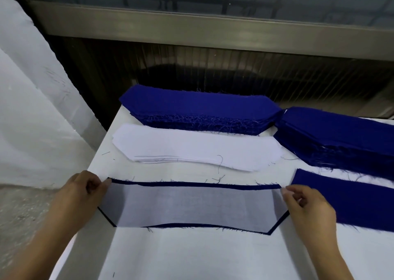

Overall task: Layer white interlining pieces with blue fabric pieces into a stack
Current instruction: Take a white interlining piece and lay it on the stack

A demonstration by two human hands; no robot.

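1. My left hand [85,191] and right hand [307,203] each pinch a far corner of the interlining [191,205], pulling it flat.
2. It covers the blue piece [191,184] on the table [191,254], so edges align.

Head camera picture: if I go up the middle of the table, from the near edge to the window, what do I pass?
See-through white interlining piece lying on a blue fabric piece → stack of white interlining pieces → stack of blue fabric pieces → dark ribbed panel → metal window frame.
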